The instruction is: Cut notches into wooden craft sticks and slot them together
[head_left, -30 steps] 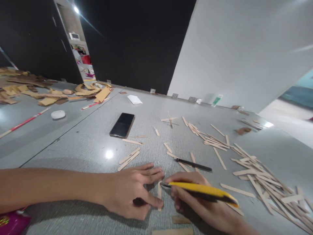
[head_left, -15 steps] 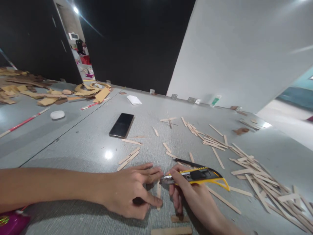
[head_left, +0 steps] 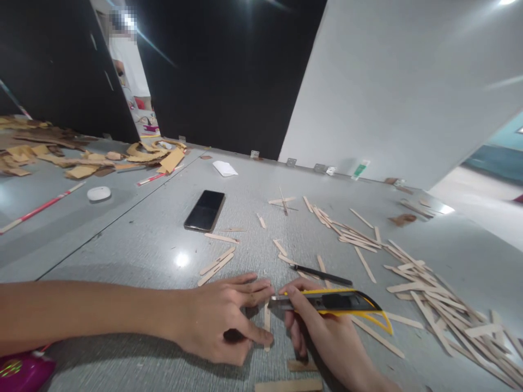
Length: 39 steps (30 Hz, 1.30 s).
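Note:
My left hand lies on the grey table, fingers and thumb pressing down a small wooden stick that points away from me. My right hand is closed round a yellow and black utility knife, whose metal tip sits just above the far end of that stick, next to my left fingertips. A black pen lies just beyond the knife. Short cut stick pieces lie near my right wrist.
Several wooden sticks are scattered over the right side, with a few left of centre. A black phone lies further back, a white folded paper beyond it. Cardboard scraps and a white round object sit far left. A pink object is by my left forearm.
The knife turned in my right hand from a flat, yellow-side-up hold to one showing its black slider, and its tip stayed at the stick. My left hand kept still.

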Available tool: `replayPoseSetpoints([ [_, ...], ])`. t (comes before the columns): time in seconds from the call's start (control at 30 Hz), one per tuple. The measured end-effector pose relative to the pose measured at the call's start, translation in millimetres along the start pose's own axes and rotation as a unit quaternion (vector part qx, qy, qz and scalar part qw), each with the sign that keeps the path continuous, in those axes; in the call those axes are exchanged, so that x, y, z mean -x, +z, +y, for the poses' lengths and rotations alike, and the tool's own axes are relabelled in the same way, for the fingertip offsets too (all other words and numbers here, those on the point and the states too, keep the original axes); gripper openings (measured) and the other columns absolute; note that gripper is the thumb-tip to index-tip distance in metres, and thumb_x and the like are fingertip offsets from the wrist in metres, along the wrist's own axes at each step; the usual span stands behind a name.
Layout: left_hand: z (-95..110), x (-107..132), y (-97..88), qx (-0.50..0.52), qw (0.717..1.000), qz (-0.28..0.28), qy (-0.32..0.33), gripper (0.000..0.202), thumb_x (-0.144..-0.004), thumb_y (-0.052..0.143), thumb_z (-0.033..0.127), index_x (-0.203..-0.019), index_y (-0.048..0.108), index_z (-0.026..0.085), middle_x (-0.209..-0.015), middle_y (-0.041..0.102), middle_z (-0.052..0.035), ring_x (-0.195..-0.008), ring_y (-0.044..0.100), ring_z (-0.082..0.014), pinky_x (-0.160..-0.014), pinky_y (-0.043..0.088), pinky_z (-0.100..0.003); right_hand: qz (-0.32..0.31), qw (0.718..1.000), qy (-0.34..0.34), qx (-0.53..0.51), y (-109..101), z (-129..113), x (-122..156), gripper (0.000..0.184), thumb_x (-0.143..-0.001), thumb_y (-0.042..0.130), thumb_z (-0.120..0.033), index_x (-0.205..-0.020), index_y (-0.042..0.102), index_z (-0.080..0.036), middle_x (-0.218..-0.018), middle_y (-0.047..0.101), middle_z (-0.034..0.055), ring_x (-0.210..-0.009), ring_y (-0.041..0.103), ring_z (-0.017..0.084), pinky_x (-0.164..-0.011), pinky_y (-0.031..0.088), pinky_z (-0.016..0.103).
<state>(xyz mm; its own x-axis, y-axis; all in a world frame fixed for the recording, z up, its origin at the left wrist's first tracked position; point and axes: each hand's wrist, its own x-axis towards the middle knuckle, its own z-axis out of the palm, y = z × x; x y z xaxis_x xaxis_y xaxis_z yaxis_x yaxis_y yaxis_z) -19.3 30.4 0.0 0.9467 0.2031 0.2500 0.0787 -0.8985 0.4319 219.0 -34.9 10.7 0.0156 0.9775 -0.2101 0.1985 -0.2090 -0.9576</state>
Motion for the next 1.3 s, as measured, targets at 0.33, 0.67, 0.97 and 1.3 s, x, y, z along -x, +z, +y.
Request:
replayPoseSetpoints([
  [0.33,0.9,0.0,-0.1,0.002,1.0,0.003,0.0,0.048,-0.087,0.067,0.021,-0.134,0.075,0.027,-0.175,0.016,-0.0083,-0.156,0.037,-0.0379,-0.131,0.025,-0.055,-0.003,0.999,0.008,0.043,-0.5,3.1,2.3,0.054,-0.095,0.056,-0.077,-0.086,0.059,-0.024,-0.049,0.058,-0.007,-0.036,0.049,0.01,-0.037,0.04,0.019],
  [0.67,0.5,2.6,4.0,-0.009,1.0,0.003,0.017,0.049,-0.089,0.069,0.026,-0.137,0.073,0.022,-0.177,0.017,-0.0146,-0.157,0.033,-0.0414,-0.133,0.022,-0.052,-0.046,0.989,-0.027,0.136,4.1,-18.1,11.7,0.047,-0.102,0.051,-0.068,-0.082,0.059,-0.026,-0.048,0.053,-0.0069,-0.036,0.052,0.012,-0.041,0.046,0.023],
  [0.97,2.2,-1.0,-0.2,-0.016,1.0,-0.017,0.006,0.049,-0.088,0.067,0.024,-0.137,0.072,0.024,-0.178,0.009,-0.0098,-0.159,0.031,-0.036,-0.133,0.023,-0.05,-0.142,0.984,0.004,0.109,-12.9,-19.0,4.7,0.048,-0.104,0.048,-0.071,-0.11,0.057,-0.024,-0.055,0.057,-0.0099,-0.039,0.046,0.007,-0.04,0.039,0.016],
  [1.3,6.5,-1.4,-2.7,0.0,1.0,-0.006,0.0,0.047,-0.09,0.067,0.023,-0.137,0.073,0.023,-0.176,0.024,-0.0134,-0.157,0.035,-0.0389,-0.132,0.025,-0.052,-0.417,0.904,0.014,-0.092,-58.6,-1.7,-22.4,0.051,-0.102,0.073,-0.044,-0.144,0.053,-0.024,-0.114,0.075,0.0112,-0.079,0.079,0.016,-0.06,0.06,0.02],
])
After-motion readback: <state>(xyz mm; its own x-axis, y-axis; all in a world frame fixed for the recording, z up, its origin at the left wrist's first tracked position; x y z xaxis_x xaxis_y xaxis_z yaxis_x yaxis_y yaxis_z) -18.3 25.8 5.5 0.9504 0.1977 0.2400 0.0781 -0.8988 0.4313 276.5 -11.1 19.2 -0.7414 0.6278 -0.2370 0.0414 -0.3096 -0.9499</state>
